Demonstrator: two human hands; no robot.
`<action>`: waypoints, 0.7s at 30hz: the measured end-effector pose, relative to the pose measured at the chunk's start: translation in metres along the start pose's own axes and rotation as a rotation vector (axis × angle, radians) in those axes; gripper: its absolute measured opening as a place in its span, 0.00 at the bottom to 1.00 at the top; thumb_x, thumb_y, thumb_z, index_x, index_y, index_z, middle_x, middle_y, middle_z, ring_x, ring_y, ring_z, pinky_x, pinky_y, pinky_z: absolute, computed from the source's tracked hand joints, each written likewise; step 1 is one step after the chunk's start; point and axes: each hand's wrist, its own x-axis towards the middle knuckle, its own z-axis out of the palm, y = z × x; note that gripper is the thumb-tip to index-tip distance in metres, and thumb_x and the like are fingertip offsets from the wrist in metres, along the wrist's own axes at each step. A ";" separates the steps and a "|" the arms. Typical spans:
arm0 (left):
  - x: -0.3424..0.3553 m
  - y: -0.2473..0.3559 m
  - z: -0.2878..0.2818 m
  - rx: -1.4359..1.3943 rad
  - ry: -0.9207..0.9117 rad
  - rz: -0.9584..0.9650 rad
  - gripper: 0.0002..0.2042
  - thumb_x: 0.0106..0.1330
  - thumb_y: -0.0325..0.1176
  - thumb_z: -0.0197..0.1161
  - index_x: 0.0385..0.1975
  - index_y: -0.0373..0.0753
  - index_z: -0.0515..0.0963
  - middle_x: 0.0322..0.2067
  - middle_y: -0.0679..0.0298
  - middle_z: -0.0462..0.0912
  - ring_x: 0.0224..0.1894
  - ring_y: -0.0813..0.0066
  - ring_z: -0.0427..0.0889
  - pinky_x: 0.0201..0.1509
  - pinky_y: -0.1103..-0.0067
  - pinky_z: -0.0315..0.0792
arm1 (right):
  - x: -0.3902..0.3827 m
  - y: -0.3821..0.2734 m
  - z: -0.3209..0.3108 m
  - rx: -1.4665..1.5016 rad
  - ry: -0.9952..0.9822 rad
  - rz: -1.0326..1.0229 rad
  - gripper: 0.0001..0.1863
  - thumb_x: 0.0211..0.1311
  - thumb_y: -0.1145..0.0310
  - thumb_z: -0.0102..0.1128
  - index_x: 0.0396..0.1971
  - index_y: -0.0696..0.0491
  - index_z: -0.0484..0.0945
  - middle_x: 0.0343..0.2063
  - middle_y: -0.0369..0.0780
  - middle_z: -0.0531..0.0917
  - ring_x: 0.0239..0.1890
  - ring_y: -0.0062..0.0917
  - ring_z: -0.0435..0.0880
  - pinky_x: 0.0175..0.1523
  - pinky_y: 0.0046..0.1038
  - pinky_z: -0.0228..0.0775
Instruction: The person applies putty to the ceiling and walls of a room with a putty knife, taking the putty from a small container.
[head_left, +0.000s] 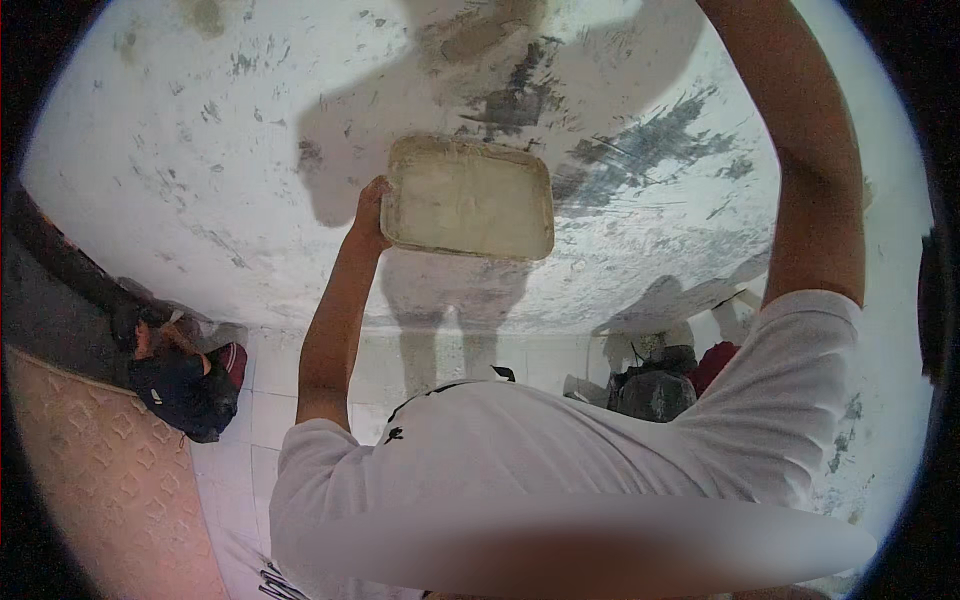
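My left hand (372, 212) grips the short left edge of a rectangular, cream-coloured tray (468, 198) with a rounded rim and a pale, smeared inner surface. The tray is held up in front of a white wall (230, 130) marked with grey and dark scuffed patches and my shadow. My right arm (815, 200) stretches up along the right side and leaves the top of the picture, so my right hand is out of view.
A co-worker (175, 385) in dark clothes crouches at the wall's foot on the left, beside a pink patterned mat (120, 460). Pale floor tiles (275, 400) run below. Dark and red bags or bundles (650, 385) lie low at the right.
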 end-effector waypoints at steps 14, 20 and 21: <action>-0.008 0.009 0.002 -0.001 -0.182 -0.006 0.24 0.53 0.38 0.57 0.49 0.31 0.71 0.43 0.52 0.79 0.41 0.57 0.82 0.43 0.63 0.81 | 0.040 -0.011 -0.007 -0.026 -0.086 -0.131 0.12 0.45 0.61 0.72 0.30 0.48 0.83 0.29 0.39 0.84 0.35 0.31 0.83 0.39 0.36 0.75; 0.005 0.010 -0.024 0.020 -0.130 0.022 0.26 0.52 0.39 0.58 0.51 0.30 0.71 0.43 0.53 0.79 0.42 0.57 0.82 0.45 0.63 0.80 | 0.071 -0.020 -0.019 -0.031 -0.124 -0.112 0.13 0.44 0.59 0.72 0.27 0.50 0.82 0.29 0.40 0.82 0.35 0.32 0.82 0.40 0.36 0.74; 0.005 0.009 -0.022 0.018 -0.133 0.006 0.26 0.52 0.39 0.58 0.51 0.30 0.71 0.43 0.53 0.79 0.42 0.57 0.82 0.45 0.63 0.80 | 0.077 -0.023 -0.005 -0.067 -0.034 -0.266 0.14 0.43 0.58 0.73 0.26 0.51 0.81 0.28 0.40 0.82 0.34 0.33 0.82 0.39 0.37 0.74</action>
